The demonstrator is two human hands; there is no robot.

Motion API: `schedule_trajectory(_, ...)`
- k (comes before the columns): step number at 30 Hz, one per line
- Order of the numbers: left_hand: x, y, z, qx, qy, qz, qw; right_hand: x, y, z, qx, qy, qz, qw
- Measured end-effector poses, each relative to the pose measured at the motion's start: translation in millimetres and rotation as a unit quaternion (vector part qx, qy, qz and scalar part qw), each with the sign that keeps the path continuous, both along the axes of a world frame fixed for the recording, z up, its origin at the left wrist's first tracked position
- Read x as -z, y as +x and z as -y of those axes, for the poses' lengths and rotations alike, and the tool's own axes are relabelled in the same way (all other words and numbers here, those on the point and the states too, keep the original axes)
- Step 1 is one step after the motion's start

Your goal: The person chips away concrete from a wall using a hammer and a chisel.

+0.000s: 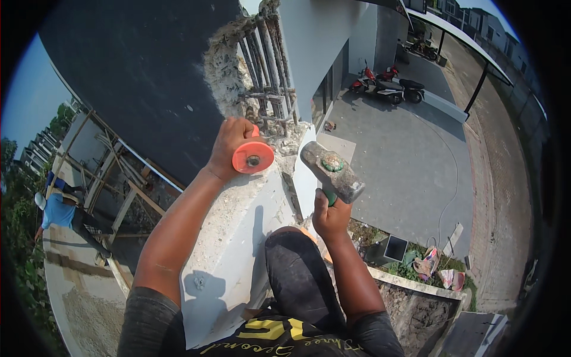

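Observation:
My left hand (228,143) is wrapped round a chisel with a round orange hand guard (242,159), its metal striking end facing up at me. The chisel's lower part is hidden behind my fist and the guard. My right hand (333,219) grips the green handle of a club hammer (348,184); the worn grey head is raised to the right of the chisel, apart from it. Just beyond my left hand, broken concrete (223,74) lies open around exposed steel reinforcing bars (270,59). Pale rubble covers the wall top beneath my hands.
My knee (297,268) rests over the white wall ledge (223,262). Far below on the right are a paved yard (410,172) and parked motorcycles (386,86). At left, another person in blue (59,211) bends beside wooden poles (125,214). A dark wall (137,71) rises ahead.

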State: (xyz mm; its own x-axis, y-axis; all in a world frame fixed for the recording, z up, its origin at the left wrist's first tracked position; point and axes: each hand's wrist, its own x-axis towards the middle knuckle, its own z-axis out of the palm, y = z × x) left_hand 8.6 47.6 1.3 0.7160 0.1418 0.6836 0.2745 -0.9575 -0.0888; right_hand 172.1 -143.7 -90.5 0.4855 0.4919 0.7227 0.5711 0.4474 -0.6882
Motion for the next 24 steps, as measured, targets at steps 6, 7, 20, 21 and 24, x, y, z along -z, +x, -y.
schedule_trajectory(6,-2.0,13.4,32.6,0.115,-0.064,-0.047,0.990,22.6,-8.6,66.4,-0.031,-0.083,-0.181,0.979)
schedule_trajectory(7,1.9,15.3,34.7,0.160,-0.112,-0.068,0.978,24.5,-8.2,79.5,-0.038,-0.096,-0.180,0.978)
schedule_trajectory(20,-54.3,-12.0,91.6,0.185,-0.047,0.011,0.981,48.3,-37.8,124.8,-0.002,-0.340,0.241,0.909)
schedule_trajectory(21,-60.0,-11.9,87.4,0.194,-0.052,0.049,0.978,49.2,-37.4,124.4,0.001,-0.342,0.240,0.908)
schedule_trajectory(24,-81.3,-23.1,62.2,0.244,-0.131,0.148,0.949,50.1,-39.2,120.4,-0.023,-0.290,0.340,0.894)
